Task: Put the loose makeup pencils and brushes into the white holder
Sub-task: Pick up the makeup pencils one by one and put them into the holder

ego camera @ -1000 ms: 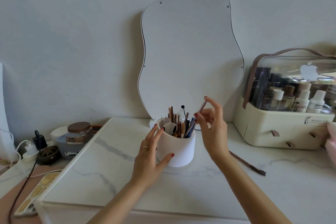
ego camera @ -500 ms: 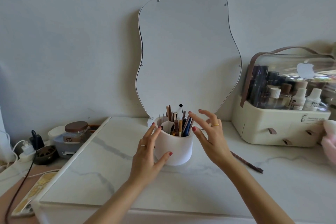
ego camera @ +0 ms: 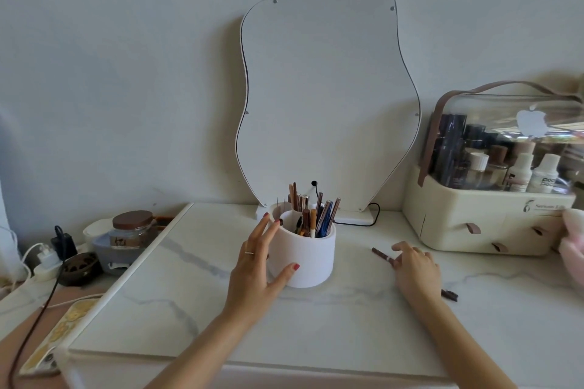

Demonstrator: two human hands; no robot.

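The white holder (ego camera: 305, 262) stands on the marble tabletop in front of the mirror, with several pencils and brushes (ego camera: 313, 215) upright inside. My left hand (ego camera: 257, 265) grips its left side, thumb on the front wall and fingertips at the rim. To the right, a loose brown pencil (ego camera: 380, 254) lies slanted on the table. My right hand (ego camera: 414, 268) rests flat over its middle with fingertips curled onto it. Only the pencil's two ends show.
A wavy mirror (ego camera: 325, 88) leans on the wall behind the holder, its black cable (ego camera: 363, 224) trailing right. A cream cosmetics organiser (ego camera: 486, 218) stands at the right. A glass jar (ego camera: 132, 230), chargers and cords (ego camera: 47, 259) crowd the left side.
My right hand let a pencil go into the holder, then dropped right and down onto the brown pencil on the table. My left hand stayed on the holder.
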